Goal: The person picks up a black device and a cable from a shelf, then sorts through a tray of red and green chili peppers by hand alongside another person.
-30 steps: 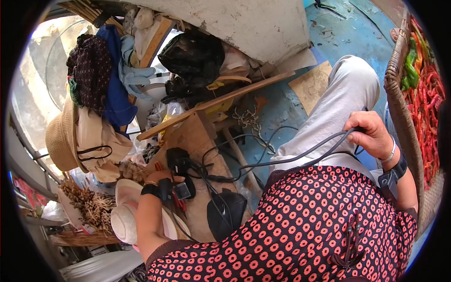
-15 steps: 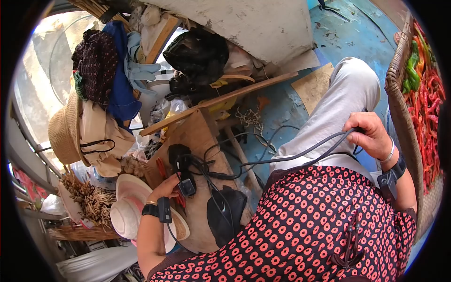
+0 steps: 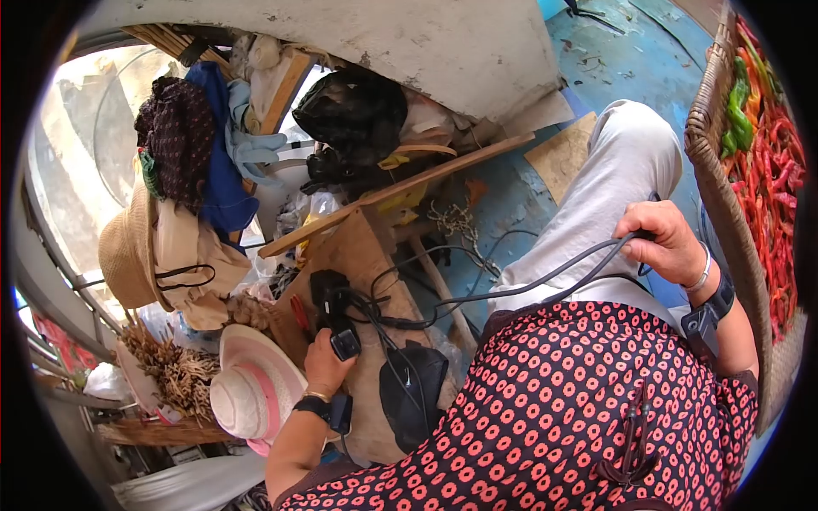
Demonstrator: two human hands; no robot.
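My right hand [image 3: 660,243] is closed on a looped black cable [image 3: 490,295], lifted over my lap. From there the cable runs left to a tangle of black cords on a wooden board [image 3: 362,247]. My left hand [image 3: 328,366] has its fingers and thumb around a small black box with a glossy face [image 3: 345,343]. Just above it on the board stands a larger black device [image 3: 328,289], partly covered by cords. A black pouch [image 3: 413,392] lies to the right of my left hand with cords across it. Red handles [image 3: 299,312] show beside the board.
A pink-and-white hat [image 3: 247,396] lies left of my left hand. On the right stands a wicker basket [image 3: 697,145] of red and green peppers [image 3: 767,187]. A wooden slat [image 3: 400,194] crosses in front. Clothes and a straw hat [image 3: 128,247] hang at left.
My left hand has moved slightly right and down, and its fingers have closed around the small black box. The right hand still holds the cable in nearly the same place.
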